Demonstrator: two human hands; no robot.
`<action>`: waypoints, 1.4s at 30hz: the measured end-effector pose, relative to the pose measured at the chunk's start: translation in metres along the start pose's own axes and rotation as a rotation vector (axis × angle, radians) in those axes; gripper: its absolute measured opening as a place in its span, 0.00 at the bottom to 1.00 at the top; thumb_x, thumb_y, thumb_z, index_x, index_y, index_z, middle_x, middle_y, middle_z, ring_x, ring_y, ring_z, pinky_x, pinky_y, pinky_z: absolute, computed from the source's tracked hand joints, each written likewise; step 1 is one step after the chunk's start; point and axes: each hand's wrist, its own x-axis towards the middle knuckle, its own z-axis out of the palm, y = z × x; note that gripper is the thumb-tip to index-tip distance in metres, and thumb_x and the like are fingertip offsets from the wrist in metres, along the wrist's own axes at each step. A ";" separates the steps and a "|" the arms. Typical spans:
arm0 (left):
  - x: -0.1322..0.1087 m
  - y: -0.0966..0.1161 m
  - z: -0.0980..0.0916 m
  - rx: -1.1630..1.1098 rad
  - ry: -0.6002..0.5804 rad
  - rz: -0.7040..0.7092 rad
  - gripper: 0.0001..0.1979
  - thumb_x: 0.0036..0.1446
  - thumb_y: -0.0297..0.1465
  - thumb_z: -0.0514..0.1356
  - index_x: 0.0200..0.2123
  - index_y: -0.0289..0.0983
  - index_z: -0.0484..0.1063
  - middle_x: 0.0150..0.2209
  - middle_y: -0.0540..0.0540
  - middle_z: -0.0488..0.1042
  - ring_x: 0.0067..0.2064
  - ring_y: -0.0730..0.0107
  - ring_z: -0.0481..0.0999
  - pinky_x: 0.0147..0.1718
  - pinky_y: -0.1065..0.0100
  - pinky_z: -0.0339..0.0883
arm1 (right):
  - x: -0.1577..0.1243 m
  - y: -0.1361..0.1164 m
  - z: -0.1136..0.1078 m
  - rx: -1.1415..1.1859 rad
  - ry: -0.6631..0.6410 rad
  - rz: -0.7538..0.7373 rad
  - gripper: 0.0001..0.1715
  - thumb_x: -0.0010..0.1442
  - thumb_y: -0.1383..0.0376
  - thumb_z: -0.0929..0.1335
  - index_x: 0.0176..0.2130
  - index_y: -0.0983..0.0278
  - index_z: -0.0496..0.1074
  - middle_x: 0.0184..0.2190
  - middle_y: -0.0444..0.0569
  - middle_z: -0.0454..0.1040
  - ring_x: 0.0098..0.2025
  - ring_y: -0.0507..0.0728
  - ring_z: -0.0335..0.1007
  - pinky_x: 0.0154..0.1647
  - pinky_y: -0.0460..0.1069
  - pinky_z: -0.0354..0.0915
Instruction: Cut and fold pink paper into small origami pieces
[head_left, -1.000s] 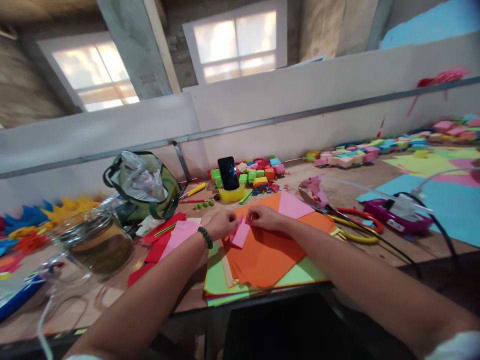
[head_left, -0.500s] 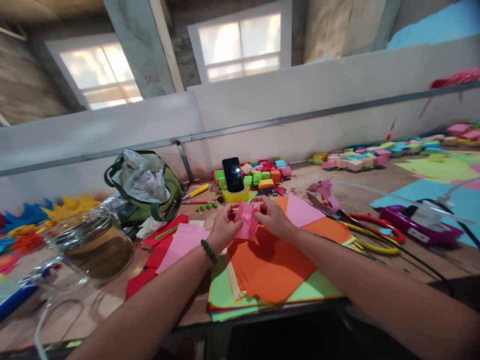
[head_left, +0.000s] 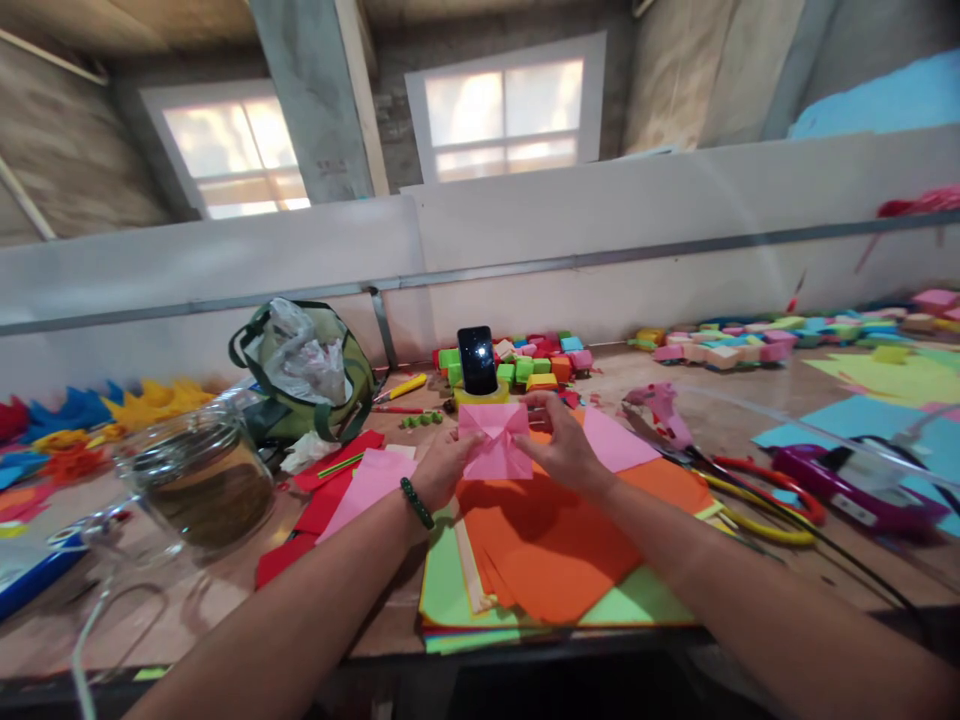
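A creased pink paper square is spread between my two hands, above a stack of orange paper. My left hand pinches its left edge, thumb on the near face. At the right edge, my right hand grips it with the thumb against the paper and the fingers behind. Fold lines meet near the square's middle. Under the orange sheets lie green sheets. Loose pink sheets rest beside the stack, right of my right hand.
Beyond the paper a phone leans upright on a yellow tape roll, before folded paper blocks. A glass jar and green bag stand left. Rightward lie a pink glue gun, red-and-yellow-handled scissors and a purple power strip.
The pink paper, earlier bunched and partly folded between my fingers, is now opened into a flat square facing me. My hands have moved slightly apart, and the view has shifted a little.
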 end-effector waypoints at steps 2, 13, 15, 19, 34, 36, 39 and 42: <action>0.003 -0.005 -0.003 -0.004 0.034 0.012 0.14 0.39 0.37 0.67 0.26 0.32 0.73 0.23 0.47 0.74 0.26 0.71 0.72 0.28 0.70 0.64 | 0.000 -0.001 -0.004 -0.173 0.093 -0.122 0.12 0.52 0.64 0.69 0.37 0.61 0.65 0.45 0.53 0.68 0.48 0.60 0.66 0.49 0.57 0.65; -0.004 -0.003 0.006 -0.008 0.119 0.072 0.17 0.38 0.40 0.68 0.25 0.32 0.72 0.19 0.52 0.69 0.21 0.79 0.64 0.22 0.74 0.58 | -0.001 -0.003 0.001 -0.160 0.041 -0.119 0.11 0.53 0.57 0.71 0.27 0.61 0.72 0.44 0.54 0.71 0.55 0.64 0.61 0.58 0.60 0.55; -0.004 -0.003 0.007 -0.014 0.119 0.059 0.18 0.37 0.40 0.69 0.26 0.32 0.73 0.20 0.51 0.70 0.21 0.77 0.66 0.22 0.73 0.59 | 0.001 -0.003 0.001 -0.106 0.038 -0.078 0.12 0.52 0.57 0.71 0.24 0.61 0.71 0.41 0.53 0.72 0.52 0.63 0.64 0.57 0.59 0.57; 0.005 -0.003 -0.004 -0.039 0.174 0.051 0.19 0.37 0.41 0.68 0.29 0.33 0.73 0.23 0.48 0.74 0.24 0.71 0.72 0.26 0.70 0.66 | 0.006 -0.001 -0.007 -0.012 0.077 0.011 0.14 0.52 0.57 0.69 0.22 0.62 0.69 0.44 0.53 0.71 0.49 0.60 0.67 0.54 0.56 0.58; -0.008 0.002 0.000 0.440 0.036 0.167 0.11 0.42 0.29 0.60 0.13 0.34 0.63 0.14 0.55 0.61 0.20 0.78 0.60 0.20 0.75 0.51 | 0.017 0.004 -0.022 0.302 -0.212 0.470 0.33 0.46 0.58 0.72 0.52 0.63 0.66 0.36 0.50 0.78 0.37 0.56 0.74 0.35 0.48 0.67; -0.013 0.003 0.005 0.523 -0.006 0.195 0.10 0.42 0.27 0.59 0.13 0.35 0.64 0.15 0.55 0.61 0.21 0.78 0.60 0.20 0.75 0.51 | 0.014 0.000 -0.021 0.300 -0.314 0.504 0.35 0.40 0.64 0.74 0.50 0.65 0.69 0.30 0.47 0.78 0.31 0.55 0.74 0.30 0.47 0.65; -0.013 0.002 0.004 0.619 -0.018 0.223 0.10 0.47 0.30 0.58 0.16 0.35 0.66 0.17 0.53 0.63 0.22 0.75 0.63 0.21 0.74 0.54 | 0.010 -0.005 -0.022 0.310 -0.435 0.524 0.28 0.36 0.67 0.75 0.41 0.68 0.74 0.25 0.46 0.77 0.27 0.54 0.72 0.26 0.46 0.64; -0.006 0.003 -0.003 0.668 0.047 0.264 0.06 0.50 0.33 0.58 0.27 0.36 0.70 0.26 0.50 0.70 0.28 0.70 0.68 0.27 0.71 0.61 | 0.009 -0.007 -0.024 0.324 -0.475 0.516 0.22 0.37 0.68 0.73 0.37 0.67 0.75 0.27 0.46 0.77 0.26 0.52 0.71 0.24 0.44 0.63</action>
